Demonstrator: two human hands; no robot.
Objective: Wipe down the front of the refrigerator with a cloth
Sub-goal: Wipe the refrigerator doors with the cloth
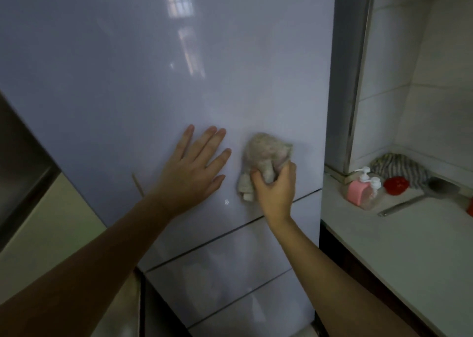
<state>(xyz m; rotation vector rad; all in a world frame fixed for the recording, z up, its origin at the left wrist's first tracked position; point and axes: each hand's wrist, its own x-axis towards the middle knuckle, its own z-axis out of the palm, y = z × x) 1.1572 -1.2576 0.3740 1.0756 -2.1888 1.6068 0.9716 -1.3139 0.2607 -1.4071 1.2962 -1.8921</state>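
Two bare forearms rise from the bottom edge of the frame toward the middle. The left hand (190,169) lies flat on the glossy pale lavender refrigerator door (115,67), just left of centre, its fingers (213,142) straight and slightly spread. Just to its right, the right hand (275,190) grips a crumpled beige terry cloth (263,152), with its fingers (288,172) curled tight around the bunched lower part. The cloth bulges above the knuckles and is held against the door, low on the right side of the upper panel. It sits just above the dark seam (a thin slanting line) that divides the door from what lies below. The two hands are near each other but apart.

Under that seam, at lower centre, glossy drawer fronts (230,272) of the same pale colour are stacked one below the other. The door fills the upper left and centre of the frame and carries a bright reflection of a barred window near the top.

On the right side of the frame a white stone surface (409,247) runs beside the refrigerator. At its far end, middle right, a pink pump bottle (357,192) stands just beside a clear pump bottle (371,197). Behind them is a small red round object (396,185) (too blurred to identify). A striped grey-and-white rag (399,169) is bunched in the corner. A long metal ladle (419,195) lies with its handle pointing toward the lower left. A white tiled wall (409,67) fills the upper right.
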